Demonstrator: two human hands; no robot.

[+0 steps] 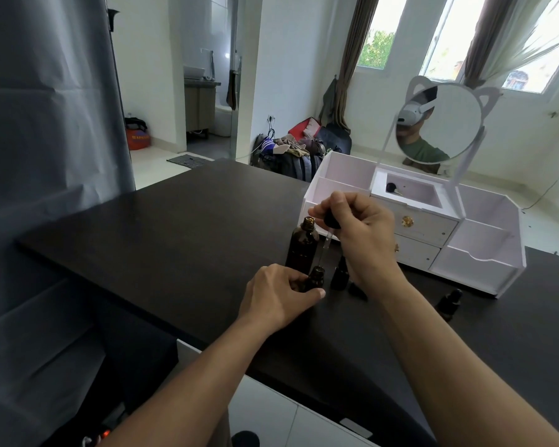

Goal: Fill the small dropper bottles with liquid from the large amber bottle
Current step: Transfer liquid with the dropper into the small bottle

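The large amber bottle [302,248] stands uncapped on the black table [175,240]. Just in front of it, my left hand [276,296] grips a small open dropper bottle [315,279]. My right hand [360,230] pinches the black bulb of a dropper [329,222], whose glass pipette points down, its tip just above the small bottle's mouth. A second small bottle [341,272] stands to the right, partly hidden behind my right wrist. Another capped small bottle [450,303] stands farther right near the organizer.
A white cosmetic organizer [471,240] with drawers and a cat-ear mirror [439,124] sits at the table's right; a loose dropper [393,188] lies in its top compartment. A grey curtain [46,156] hangs at left. The table's front edge runs diagonally below my forearms.
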